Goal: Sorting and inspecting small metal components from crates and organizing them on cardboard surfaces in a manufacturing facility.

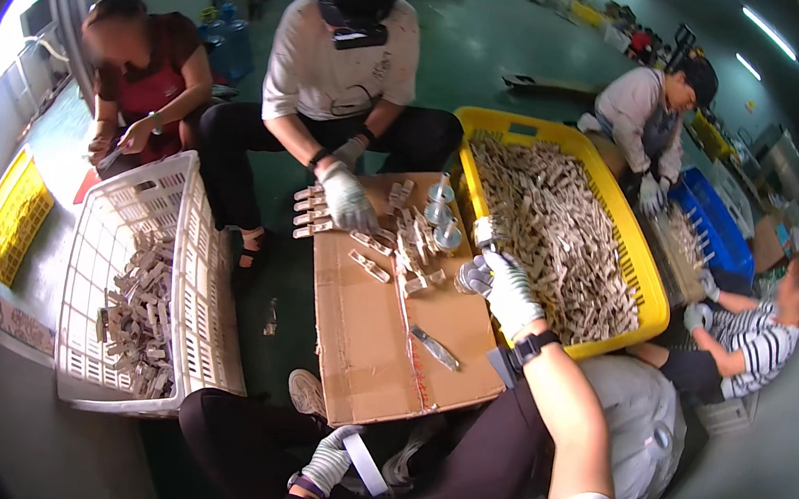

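My left hand (328, 462), in a pale glove, is low in front by my lap and closed around a white roll of tape (367, 464). Further forward, my gloved right hand (511, 297) is between the cardboard box and the yellow crate. Its fingers are closed at a small pale piece (486, 231) too indistinct to name. On the cardboard box (376, 347) lies a pile of pale clip-shaped pieces (416, 242), with several laid in a row at its far left. A utility knife (435, 348) rests toward the near right, and clear round containers (438, 214) stand at the far right.
A yellow crate (650, 328) full of similar pieces stands right of the box. At left is a white crate (209, 315) partly filled with them. Across the box a person (342, 70) reaches a gloved hand onto it. Other people sit left and right, near a blue crate (725, 232).
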Demonstrator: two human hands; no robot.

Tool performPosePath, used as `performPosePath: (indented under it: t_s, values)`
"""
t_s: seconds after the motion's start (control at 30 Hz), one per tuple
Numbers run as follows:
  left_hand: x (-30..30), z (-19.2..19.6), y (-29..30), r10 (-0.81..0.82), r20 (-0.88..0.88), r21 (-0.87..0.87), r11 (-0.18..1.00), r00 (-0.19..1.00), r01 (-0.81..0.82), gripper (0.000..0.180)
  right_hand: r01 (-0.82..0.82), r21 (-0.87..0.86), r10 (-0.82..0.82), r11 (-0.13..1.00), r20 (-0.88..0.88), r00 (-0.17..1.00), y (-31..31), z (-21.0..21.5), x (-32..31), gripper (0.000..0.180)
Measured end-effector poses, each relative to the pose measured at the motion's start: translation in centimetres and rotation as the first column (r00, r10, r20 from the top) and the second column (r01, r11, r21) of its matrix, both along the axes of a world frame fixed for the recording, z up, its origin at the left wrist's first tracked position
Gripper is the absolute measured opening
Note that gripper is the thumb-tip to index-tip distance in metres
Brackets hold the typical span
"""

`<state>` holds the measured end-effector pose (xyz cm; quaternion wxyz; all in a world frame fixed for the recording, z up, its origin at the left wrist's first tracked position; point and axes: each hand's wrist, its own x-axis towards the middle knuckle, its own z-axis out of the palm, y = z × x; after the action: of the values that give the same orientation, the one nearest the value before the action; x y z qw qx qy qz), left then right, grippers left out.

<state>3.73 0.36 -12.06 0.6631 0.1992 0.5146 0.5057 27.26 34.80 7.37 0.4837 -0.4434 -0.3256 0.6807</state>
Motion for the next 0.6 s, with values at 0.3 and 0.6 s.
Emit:
performPosePath:
  t_s: [0.3,0.6]
  values:
    - [0.9,-0.6,0.3,-0.067,-0.040,0.060,0.996,0.997,0.069,0.036,0.183,0.038,-0.187,0.982,0.168,0.968,6.8,-7.1,-2.5,0.023]
    - [0.0,-0.3,0.0,-0.080,-0.098,0.072,0.994,0.992,0.087,0.036,-0.332,0.340,-0.017,0.880,0.721,0.693,1.3,-1.1,-0.1,0.010]
